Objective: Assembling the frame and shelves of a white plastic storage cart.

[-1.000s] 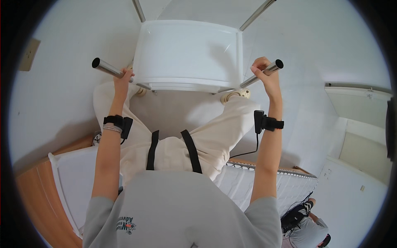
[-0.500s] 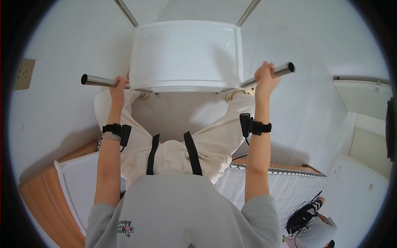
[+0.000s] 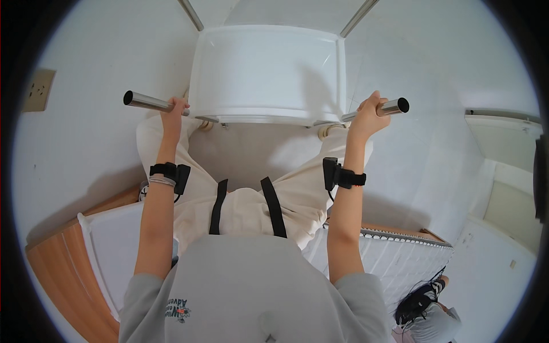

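A white plastic tub-like unit (image 3: 269, 71) hangs above my head, carried on two steel tubes. My left hand (image 3: 173, 108) is wrapped around the left steel tube (image 3: 146, 102), close to the white unit's left side. My right hand (image 3: 369, 111) grips the right steel tube (image 3: 392, 107) just short of its open end. Both arms reach straight up, each with a black band at the wrist. My grey shirt and cream trousers with black straps (image 3: 243, 206) fill the middle of the view.
White walls surround me, with a wall socket (image 3: 37, 90) at the left. A wooden-edged white surface (image 3: 74, 251) lies at lower left, a white ribbed panel (image 3: 394, 260) at lower right. Another person (image 3: 426, 311) crouches at the bottom right. Two thin rails (image 3: 191, 14) run upward.
The view has shifted slightly right and down relative to the white unit. Both hands stay closed on the tubes, the right one now nearer the tube's end.
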Action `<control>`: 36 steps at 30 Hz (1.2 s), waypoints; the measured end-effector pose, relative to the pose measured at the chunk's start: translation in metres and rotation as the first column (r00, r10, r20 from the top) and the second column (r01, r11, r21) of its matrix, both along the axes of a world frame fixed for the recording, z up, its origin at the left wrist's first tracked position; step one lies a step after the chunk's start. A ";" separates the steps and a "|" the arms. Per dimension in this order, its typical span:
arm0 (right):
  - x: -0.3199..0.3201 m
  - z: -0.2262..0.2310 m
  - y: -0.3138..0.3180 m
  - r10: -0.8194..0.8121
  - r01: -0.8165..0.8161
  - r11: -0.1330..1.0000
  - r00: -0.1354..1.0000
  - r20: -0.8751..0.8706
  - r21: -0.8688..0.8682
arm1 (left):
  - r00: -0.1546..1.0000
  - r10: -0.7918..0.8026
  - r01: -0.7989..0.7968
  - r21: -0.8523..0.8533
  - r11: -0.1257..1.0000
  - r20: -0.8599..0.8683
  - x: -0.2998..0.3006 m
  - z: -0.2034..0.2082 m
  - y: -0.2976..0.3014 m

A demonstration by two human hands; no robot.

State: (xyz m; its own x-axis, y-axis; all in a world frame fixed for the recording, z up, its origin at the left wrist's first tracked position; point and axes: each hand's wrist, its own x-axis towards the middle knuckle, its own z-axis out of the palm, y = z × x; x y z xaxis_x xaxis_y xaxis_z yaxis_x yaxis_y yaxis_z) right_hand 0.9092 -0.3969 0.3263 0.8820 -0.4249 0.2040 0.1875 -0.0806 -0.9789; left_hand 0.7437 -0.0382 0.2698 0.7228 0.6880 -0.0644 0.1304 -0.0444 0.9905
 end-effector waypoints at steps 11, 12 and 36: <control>0.021 0.022 -0.034 0.714 -0.729 0.681 0.682 -0.159 -0.067 | 1.000 0.007 -0.007 0.005 1.000 -0.005 0.000 0.005 -0.006; 0.022 0.021 -0.035 0.714 -0.728 0.682 0.683 -0.156 -0.069 | 1.000 0.000 0.000 0.002 1.000 -0.013 0.000 0.004 -0.005; 0.011 0.001 -0.025 0.207 -0.215 0.976 0.960 -0.189 -0.024 | 0.999 -0.042 0.042 0.033 0.999 -0.020 -0.001 -0.003 -0.001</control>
